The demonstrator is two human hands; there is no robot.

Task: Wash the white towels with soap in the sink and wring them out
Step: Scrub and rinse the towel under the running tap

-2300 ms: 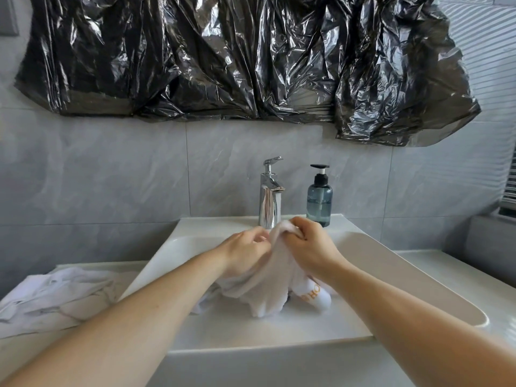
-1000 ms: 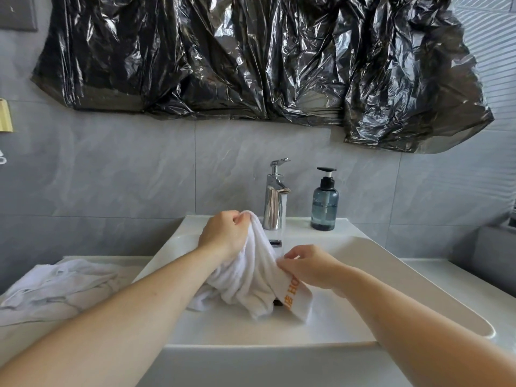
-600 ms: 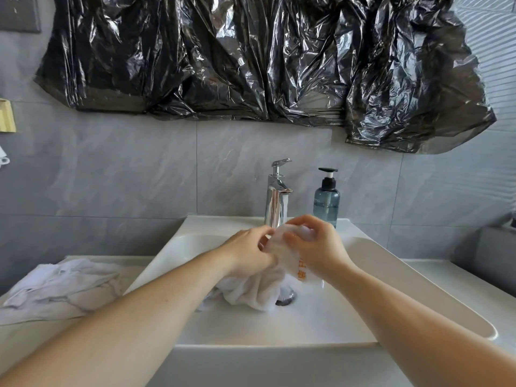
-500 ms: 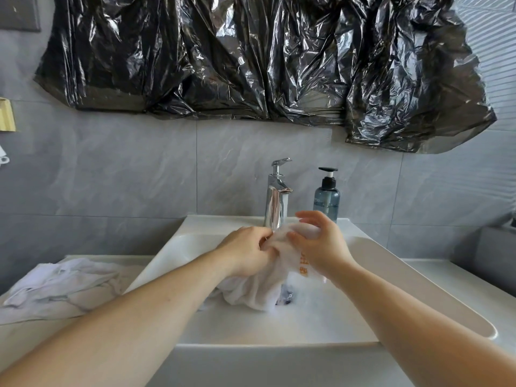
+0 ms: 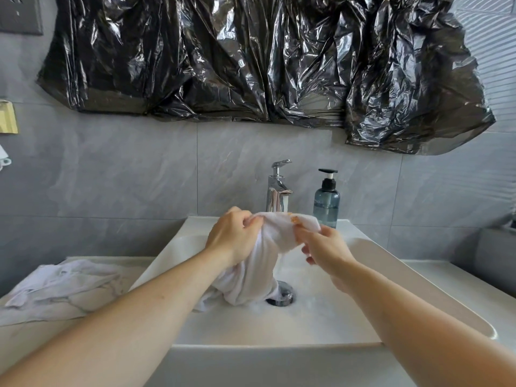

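Note:
A wet white towel (image 5: 252,270) with orange lettering hangs over the white sink (image 5: 329,317), just in front of the chrome tap (image 5: 277,192). My left hand (image 5: 234,238) grips its upper left part in a fist. My right hand (image 5: 325,247) pinches the upper right edge between thumb and fingers. The towel's lower end trails on the basin floor beside the chrome drain (image 5: 282,296). A blue-grey soap pump bottle (image 5: 326,201) stands on the ledge to the right of the tap. More white towels (image 5: 60,286) lie crumpled on the counter at the left.
Crumpled black plastic sheeting (image 5: 251,60) covers the grey tiled wall above the tap. The white counter (image 5: 458,286) extends to both sides of the basin. A gold fitting (image 5: 8,117) sits at the left wall edge.
My hands have spread apart with the towel stretched between them. The right hand has dropped lower and to the right, and the drain shows more fully.

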